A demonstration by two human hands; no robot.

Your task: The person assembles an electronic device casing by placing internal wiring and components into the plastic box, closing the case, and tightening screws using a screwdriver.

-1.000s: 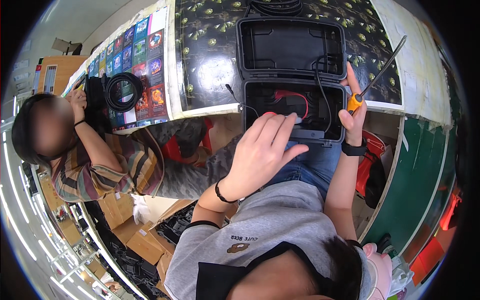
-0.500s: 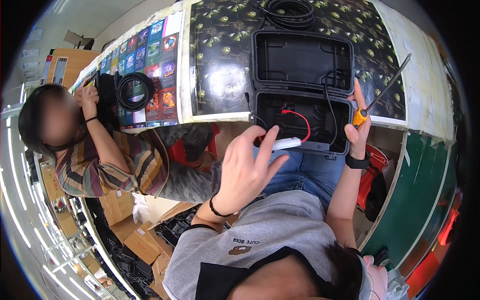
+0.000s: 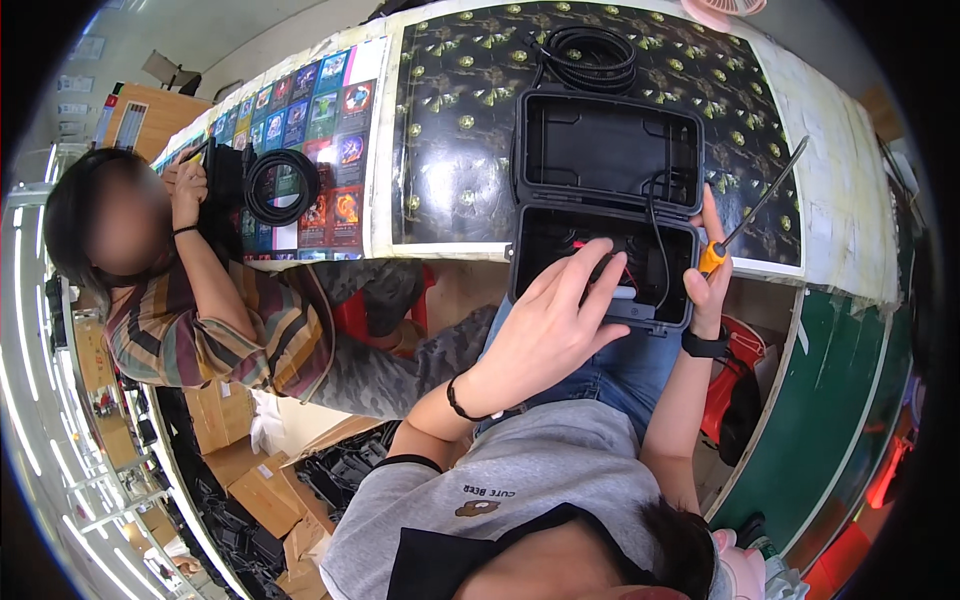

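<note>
A black hinged plastic case (image 3: 607, 205) stands open at the near edge of the table, over my lap. My left hand (image 3: 555, 320) reaches over its lower half with fingers apart, fingertips down inside near a red connector (image 3: 579, 244). A pale block (image 3: 625, 293) with red wire lies in the case, partly hidden by that hand. Whether the fingertips touch the wire or connector cannot be told. At the case's right side my right hand (image 3: 708, 290) steadies the wall and grips a screwdriver (image 3: 713, 257) with an orange handle, its shaft pointing up and right.
A coiled black cable (image 3: 590, 58) lies behind the case on the dark patterned mat (image 3: 455, 150). To the left, a co-worker (image 3: 225, 320) handles a black device beside another cable coil (image 3: 282, 187). Cardboard boxes (image 3: 270, 495) stand at lower left, a green surface (image 3: 840, 370) at right.
My left hand has moved right and farther into the case. The pale block, earlier raised at my fingers, now lies lower inside. My right hand still holds the screwdriver.
</note>
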